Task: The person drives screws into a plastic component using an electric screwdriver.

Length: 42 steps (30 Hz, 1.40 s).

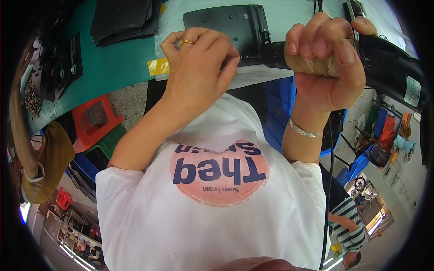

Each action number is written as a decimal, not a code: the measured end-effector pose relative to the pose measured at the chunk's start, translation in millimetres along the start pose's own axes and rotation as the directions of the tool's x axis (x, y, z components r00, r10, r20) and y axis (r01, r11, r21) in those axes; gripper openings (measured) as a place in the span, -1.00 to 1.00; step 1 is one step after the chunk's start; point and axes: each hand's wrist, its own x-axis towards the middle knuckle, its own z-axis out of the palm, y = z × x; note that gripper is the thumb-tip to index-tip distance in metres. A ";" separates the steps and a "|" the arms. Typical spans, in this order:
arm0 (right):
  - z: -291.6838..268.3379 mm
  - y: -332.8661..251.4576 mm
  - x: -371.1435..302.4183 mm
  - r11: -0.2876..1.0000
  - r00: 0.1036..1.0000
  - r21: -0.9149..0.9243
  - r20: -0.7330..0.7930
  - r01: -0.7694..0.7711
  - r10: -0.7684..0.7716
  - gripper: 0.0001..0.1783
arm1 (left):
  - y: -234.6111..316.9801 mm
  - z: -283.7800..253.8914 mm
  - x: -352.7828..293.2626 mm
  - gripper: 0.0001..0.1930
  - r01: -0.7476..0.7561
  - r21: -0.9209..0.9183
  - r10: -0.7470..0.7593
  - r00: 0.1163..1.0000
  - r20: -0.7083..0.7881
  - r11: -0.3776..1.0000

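In my right hand point(323, 61) is a black electric screwdriver point(384, 58), its grip wrapped in tan tape and my fingers closed around it. It lies nearly level, its narrow end pointing left over the lower edge of a flat black plastic panel point(221, 22). My left hand point(199, 63), with a gold ring, rests at the panel's lower left corner. Its thumb and forefinger pinch together close to the screwdriver's tip; what they hold, if anything, is too small to make out. The panel has small raised fittings and lies on a white foam sheet point(174, 11).
Black panels point(122, 20) are stacked at the far left on the green table point(101, 67). Left of them lie more black parts point(70, 67) and a heap of small screws point(32, 99). Yellow tape point(158, 67) marks the table edge. A red stool point(92, 122) and co-workers are nearby.
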 end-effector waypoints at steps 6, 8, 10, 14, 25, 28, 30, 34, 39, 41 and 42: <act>-0.1 6.6 -0.1 1.000 1.000 0.011 0.020 -0.008 0.008 -0.55 | 1.4 3.0 -4.2 -0.94 0.090 0.003 -0.090 0.996 0.025 0.996; 1.8 6.6 -0.1 1.000 1.000 0.009 0.013 -0.013 0.013 -0.55 | 0.1 3.0 -3.9 -0.95 0.079 -0.009 -0.079 0.997 0.015 0.997; 3.6 6.7 0.0 1.000 1.000 0.010 -0.008 -0.012 0.012 -0.57 | 0.5 2.9 -3.8 -0.95 0.077 -0.011 -0.077 0.997 0.014 0.997; 6.0 8.4 1.9 0.999 1.000 -0.043 -0.023 -0.019 0.018 -0.59 | -1.8 5.6 -6.2 -0.95 0.070 -0.029 -0.070 0.997 -0.011 0.997; 18.9 16.0 8.3 0.996 0.997 -0.084 -0.077 -0.017 0.010 -0.68 | -2.8 7.1 -7.1 -0.94 0.086 -0.054 -0.087 0.996 -0.018 0.995; 27.7 84.5 35.6 0.659 0.861 0.594 -0.124 0.462 -0.493 -0.43 | -4.9 6.7 -7.5 -0.94 0.043 -0.091 -0.045 0.999 -0.016 0.995; 61.3 34.1 32.4 0.961 0.975 0.207 -0.164 0.184 -0.151 -0.40 | -8.9 4.9 -10.8 -0.95 0.037 -0.109 -0.041 0.999 -0.029 0.993; 65.9 15.9 26.2 0.956 0.920 -0.145 -0.341 -0.254 0.192 -0.42 | -9.6 4.4 -14.0 -0.93 0.026 -0.115 -0.030 0.999 -0.033 0.993; 25.8 51.9 29.7 0.931 0.955 0.262 0.081 0.256 -0.286 -0.61 | -12.9 10.5 -12.9 -0.94 0.065 -0.143 -0.072 0.996 -0.049 0.988; 27.1 26.9 22.1 0.983 0.996 -0.178 0.058 -0.050 0.061 -0.75 | -11.8 10.6 -10.3 -0.91 0.047 -0.151 -0.053 0.998 -0.040 0.987; 31.8 23.8 22.2 0.984 0.998 -0.173 0.021 -0.054 0.059 -0.76 | -10.9 9.5 -11.0 -0.91 0.039 -0.154 -0.048 0.997 -0.055 0.987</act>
